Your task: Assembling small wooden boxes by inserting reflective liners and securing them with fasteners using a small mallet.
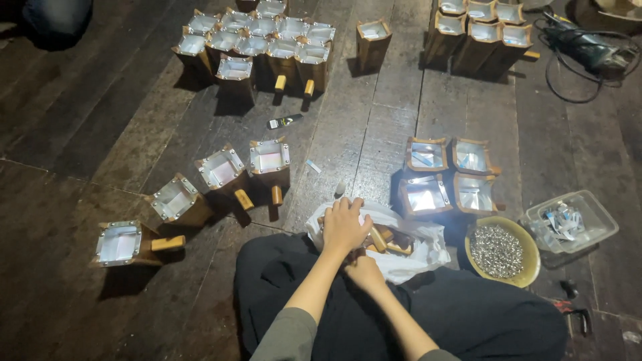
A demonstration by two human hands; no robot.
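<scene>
Left hand point(344, 226) lies flat, fingers spread, atop the white plastic bag point(414, 257) of wooden pieces point(384, 239) at the person's lap. Right hand point(364, 271), half hidden beneath, possibly grips the bag; grasp unclear. Risk: the bowl of metal studs point(496, 251) beside it tips if the bag shifts.

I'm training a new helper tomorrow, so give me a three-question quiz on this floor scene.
1. True or false: the left hand rests on the white plastic bag.
2. What fills the yellow bowl? A) small silvery metal pieces B) water C) sand
3. Which container sits just right of that bowl?

Key: 1 true. 2 A. 3 the clear plastic tub. The right hand lies lower, at the bag's near edge.
</scene>
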